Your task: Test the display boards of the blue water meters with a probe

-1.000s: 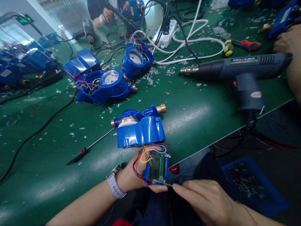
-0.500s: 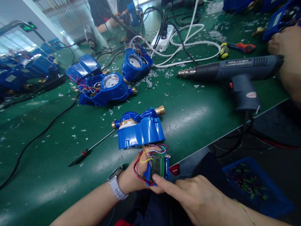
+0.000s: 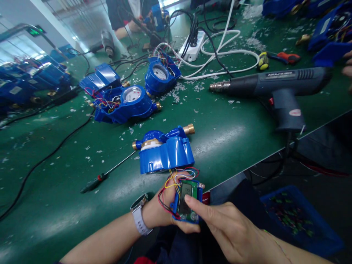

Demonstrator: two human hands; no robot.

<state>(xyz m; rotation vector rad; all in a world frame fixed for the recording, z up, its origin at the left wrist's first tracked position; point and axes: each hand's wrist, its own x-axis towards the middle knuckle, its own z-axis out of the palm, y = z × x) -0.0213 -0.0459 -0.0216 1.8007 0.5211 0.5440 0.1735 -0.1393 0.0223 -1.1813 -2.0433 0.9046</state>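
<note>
My left hand [image 3: 162, 207] is closed around a small blue-cased circuit board with an LCD display [image 3: 187, 189], tilted towards me above the table's front edge. Red, black, yellow and white wires run from the board towards a blue water meter [image 3: 166, 156], which lies on its side just beyond with brass threaded ends. My right hand [image 3: 232, 222] holds nothing. Its index finger stretches out to the LCD, its tip on or just over the glass; contact cannot be made out. Faint characters show above that fingertip. The other fingers are partly curled.
A screwdriver [image 3: 95, 183] lies left of the meter. Two opened meters [image 3: 123, 104] [image 3: 162, 75] stand behind. To the right are a heat gun [image 3: 275, 86], pliers [image 3: 287, 57] and a power strip [image 3: 192, 47]. A blue bin [image 3: 324, 234] sits below. Co-workers' hands [image 3: 348, 66] show at right and back.
My right index finger has moved up the display from its lower end. The board has shifted slightly right and shows more of its face. The co-worker's hand at right has drawn back.
</note>
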